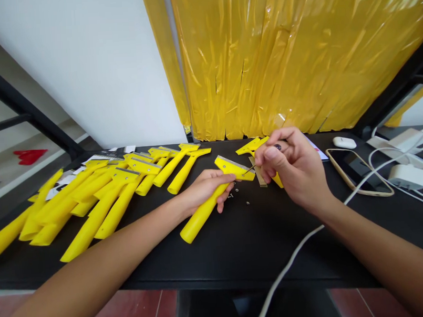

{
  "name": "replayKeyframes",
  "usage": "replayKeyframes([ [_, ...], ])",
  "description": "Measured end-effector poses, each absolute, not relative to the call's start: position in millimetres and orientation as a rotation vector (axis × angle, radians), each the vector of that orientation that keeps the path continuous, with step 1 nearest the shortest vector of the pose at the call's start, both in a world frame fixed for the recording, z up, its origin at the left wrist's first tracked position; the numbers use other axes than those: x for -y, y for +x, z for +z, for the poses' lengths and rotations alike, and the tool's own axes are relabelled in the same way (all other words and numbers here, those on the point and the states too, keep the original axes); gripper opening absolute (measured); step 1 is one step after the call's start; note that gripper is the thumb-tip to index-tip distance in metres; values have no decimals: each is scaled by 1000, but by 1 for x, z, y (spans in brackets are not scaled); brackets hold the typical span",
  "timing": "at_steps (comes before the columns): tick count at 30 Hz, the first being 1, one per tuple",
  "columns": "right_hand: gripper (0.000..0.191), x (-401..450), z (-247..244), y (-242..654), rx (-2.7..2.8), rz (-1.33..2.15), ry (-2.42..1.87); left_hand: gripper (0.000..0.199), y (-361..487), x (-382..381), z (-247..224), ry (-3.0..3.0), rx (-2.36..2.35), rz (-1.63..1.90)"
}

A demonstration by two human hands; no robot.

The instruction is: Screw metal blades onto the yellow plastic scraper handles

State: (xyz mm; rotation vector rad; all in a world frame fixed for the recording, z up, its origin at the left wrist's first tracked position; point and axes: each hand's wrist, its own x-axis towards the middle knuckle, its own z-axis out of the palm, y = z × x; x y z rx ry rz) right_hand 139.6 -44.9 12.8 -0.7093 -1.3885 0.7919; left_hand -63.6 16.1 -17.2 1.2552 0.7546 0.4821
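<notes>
Left hand [209, 186] clasps yellow scraper [205, 214] | blade end beyond thumb [225, 179] | right hand [293, 167] pinches screwdriver [251, 168] (seemingly; mostly hidden)

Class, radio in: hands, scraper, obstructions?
Left hand gripping yellow scraper. Right hand holding screwdriver at its head. Loose screws beneath; white cable nearby, not touching scraper.

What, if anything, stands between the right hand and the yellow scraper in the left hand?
Only the slim screwdriver in the right hand spans the gap, its tip at the head of the yellow scraper. Nothing else visible intervenes; small metal fasteners lie on the black table near the left hand.
</notes>
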Motion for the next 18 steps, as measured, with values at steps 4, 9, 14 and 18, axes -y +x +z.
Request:
replayKeyframes([
  [4, 17, 46, 13, 141, 1429, 720, -764, 34, -63, -16, -19, 1256, -752, 490],
  [9, 22, 46, 13, 140, 1412, 815, -707, 34, -64, -18, -22, 1258, -738, 488],
  [14, 14, 47, 15, 139, 1443, 722, -756, 32, -63, -18, -23, 1240, -737, 512],
  [18, 26, 47, 14, 139, 1424, 816, -715, 32, -62, -17, -20, 1225, -743, 517],
])
